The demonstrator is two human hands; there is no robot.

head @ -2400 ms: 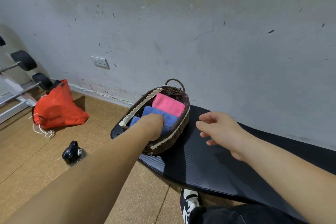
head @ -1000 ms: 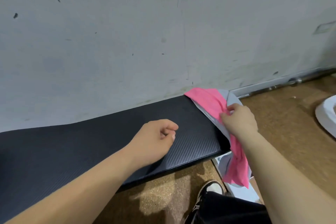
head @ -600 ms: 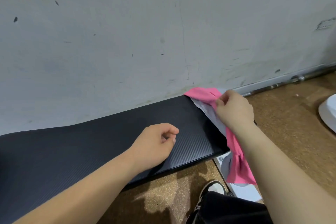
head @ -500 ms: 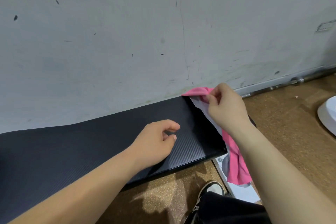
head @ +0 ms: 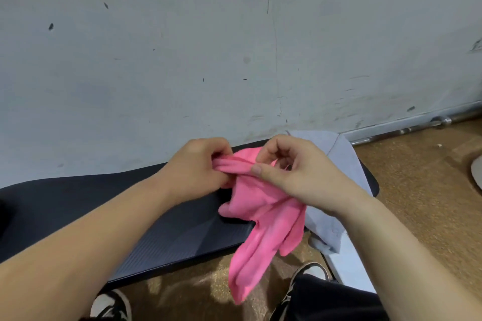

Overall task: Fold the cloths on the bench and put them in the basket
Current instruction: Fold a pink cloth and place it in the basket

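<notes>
Desk point(head: 78, 206) runs in from the left, black padded top, bare on that side, no basket in view (so can't tell from here how many cloths are already stowed). Left hand point(head: 198, 167) clamped on the bunched top edge of the pink cloth point(head: 263, 219), fingers curled shut around it. Right hand point(head: 294, 167) just beside it, thumb and forefinger pinching the same edge, other fingers loose. Hands nearly touching, held above the right end of the desk. Pink cloth hangs crumpled, lower part draping past the desk's front edge toward the floor point(head: 422, 190). Grey cloth point(head: 347, 164) lies unfolded under and behind it at the far right end, spilling over the edge. Progress, judged: pink cloth picked up but not spread or folded yet; grey one untouched. Both still need folding and carrying to the basket.
</notes>
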